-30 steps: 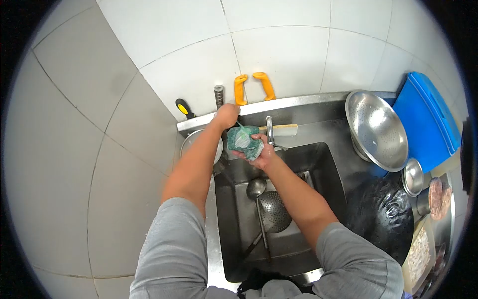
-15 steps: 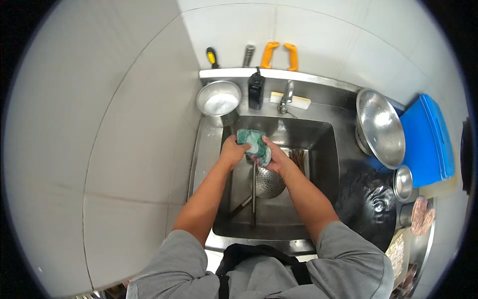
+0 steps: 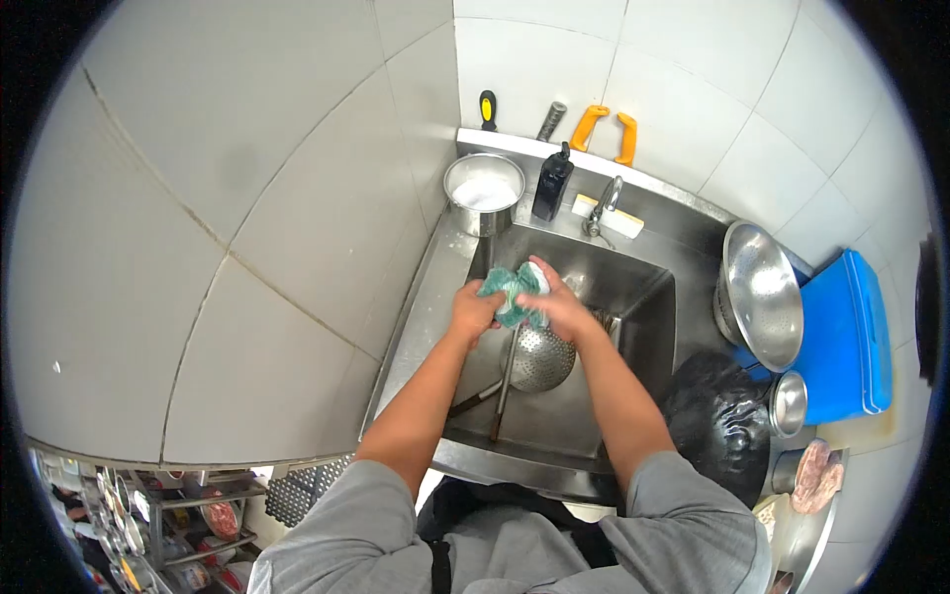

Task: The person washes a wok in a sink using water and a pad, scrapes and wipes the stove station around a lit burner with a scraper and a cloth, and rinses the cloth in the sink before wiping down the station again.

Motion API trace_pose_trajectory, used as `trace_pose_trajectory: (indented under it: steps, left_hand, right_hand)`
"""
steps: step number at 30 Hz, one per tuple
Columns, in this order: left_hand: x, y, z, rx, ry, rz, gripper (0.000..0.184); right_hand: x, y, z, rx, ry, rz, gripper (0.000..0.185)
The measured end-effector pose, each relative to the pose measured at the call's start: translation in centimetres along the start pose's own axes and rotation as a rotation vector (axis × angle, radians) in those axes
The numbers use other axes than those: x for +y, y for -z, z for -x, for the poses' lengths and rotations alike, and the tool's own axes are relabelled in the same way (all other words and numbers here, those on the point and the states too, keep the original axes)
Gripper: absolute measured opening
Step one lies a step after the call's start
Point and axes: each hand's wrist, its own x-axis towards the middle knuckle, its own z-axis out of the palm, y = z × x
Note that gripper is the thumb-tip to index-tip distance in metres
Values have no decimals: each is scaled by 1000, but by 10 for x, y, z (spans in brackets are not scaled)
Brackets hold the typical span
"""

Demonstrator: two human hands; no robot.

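Note:
Above the sink, my left hand [image 3: 475, 313] is closed on the left part of a crumpled green scouring pad [image 3: 509, 285]. My right hand [image 3: 566, 305] grips the pad's right side between thumb and fingers, its fingers slightly blurred. White patches, seemingly suds, show on the pad. Just below the hands, a perforated metal skimmer [image 3: 544, 364] lies in the sink [image 3: 638, 289], a long handle [image 3: 503, 401] beside it. Another dark handle [image 3: 475, 400] slants to the lower left. A bundled-stick brush [image 3: 603, 319] is partly hidden behind my right wrist.
A metal pot [image 3: 485, 188] with whitish contents, a black pump bottle [image 3: 552, 183] and a faucet [image 3: 604, 203] line the back edge. At right are a large colander [image 3: 762, 297], a blue container [image 3: 841, 337], a small bowl [image 3: 789, 404] and a black, wet round surface [image 3: 717, 421].
The view has turned and tilted, so shelving now shows at lower left. My hands stay on the pad, which is more bunched; the right fingers have moved across its front.

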Motion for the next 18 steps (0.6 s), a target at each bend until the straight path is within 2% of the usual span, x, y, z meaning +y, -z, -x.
trace_pose_trajectory:
  steps: [1, 2, 4, 5, 8, 9, 11, 12, 14, 15, 16, 17, 18]
  left_hand:
    - [0, 1, 1, -17, 11, -79, 22]
    - [0, 0, 3, -16, 8, -66, 22]
    - [-2, -2, 9, -62, 108, -87, 23]
    - [-7, -4, 9, -59, 111, -80, 23]
    - [-16, -6, 5, 14, 129, 0, 21]
    - [-15, -8, 5, -10, 100, 7, 26]
    - [-13, -7, 4, -29, 73, 18, 32]
    - [-14, -6, 4, -63, 108, 47, 30]
    - [-22, -8, 13, -94, 154, 89, 29]
    - [-26, -13, 21, -145, 162, 177, 28]
    - [-29, -14, 31, -185, 162, 266, 27]
    - [-32, -28, 32, -177, 212, 126, 30]
    - [-68, -45, 21, -162, 41, -31, 34]
  right_hand:
    - [17, 1, -6, 71, 285, 248, 55]
    - [26, 5, -9, 66, 285, 260, 55]
    - [38, 12, -11, 142, 396, 663, 44]
    - [24, 9, -1, 227, 468, 1050, 34]
    - [8, -9, 20, 345, 441, 1228, 39]
    - [19, -9, 18, 343, 441, 1228, 39]
    - [41, -12, 13, 287, 808, 903, 47]
    - [43, -8, 13, 279, 804, 905, 47]
    - [43, 7, 19, 8, 256, 87, 61]
    - [31, 10, 31, 9, 252, 49, 67]
    - [33, 18, 39, -49, 107, -81, 68]
    - [41, 41, 39, -302, -151, -400, 58]
    - [82, 72, 36, -247, -320, -565, 51]
